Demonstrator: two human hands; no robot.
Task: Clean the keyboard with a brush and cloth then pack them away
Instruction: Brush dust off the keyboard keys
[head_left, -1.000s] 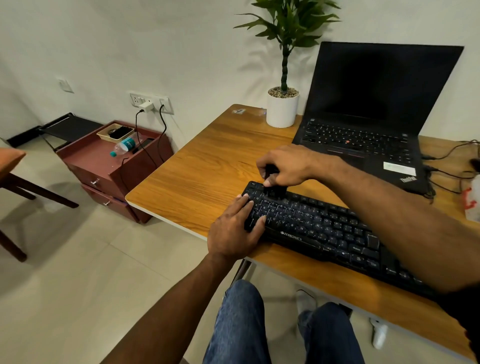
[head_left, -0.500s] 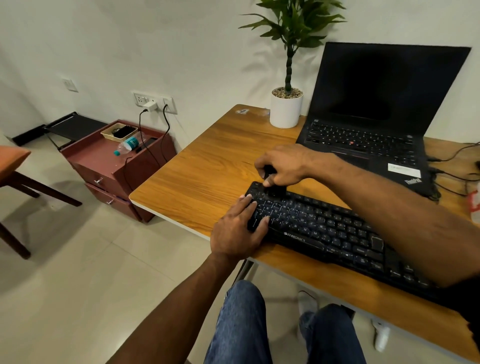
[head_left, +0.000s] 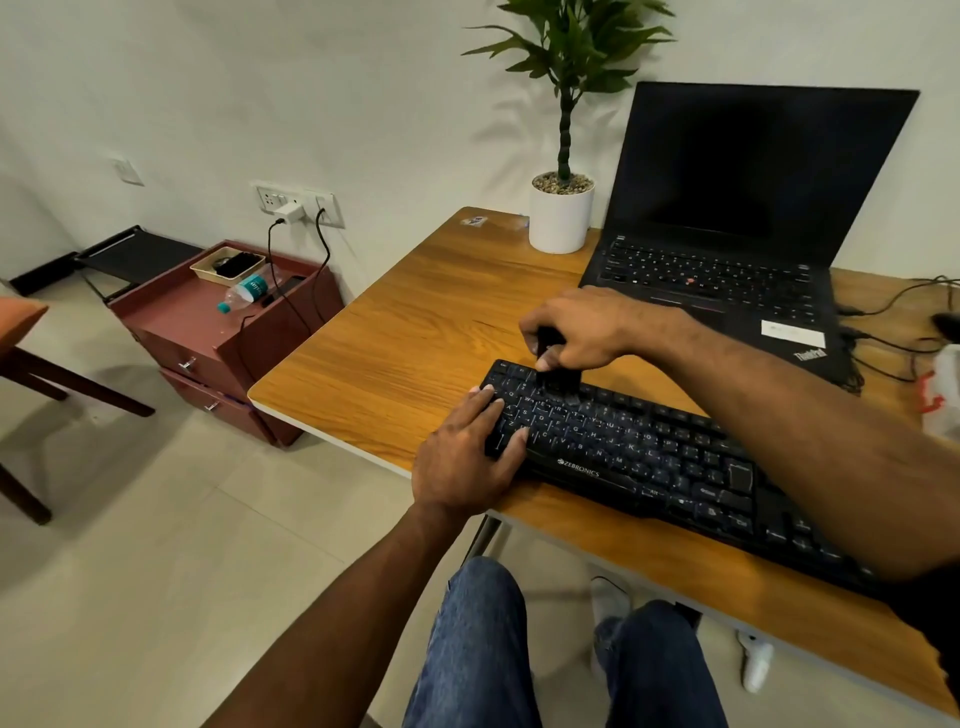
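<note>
Wooden desk (head_left: 415, 332): right hand (head_left: 582, 327) gripping brush (head_left: 558, 382) slightly further right on keyboard (head_left: 649, 447), flat left hand (head_left: 467, 457) unmoved.

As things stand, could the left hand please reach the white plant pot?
Probably yes: the left hand rests flat on the keyboard, holding nothing, and bare desk lies between it and the plant pot.

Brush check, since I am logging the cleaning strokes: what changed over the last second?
The right hand carried the brush slightly rightward along the keyboard's top rows. The left hand stays flat on the keyboard's left end; the keyboard and laptop have not moved.
</note>
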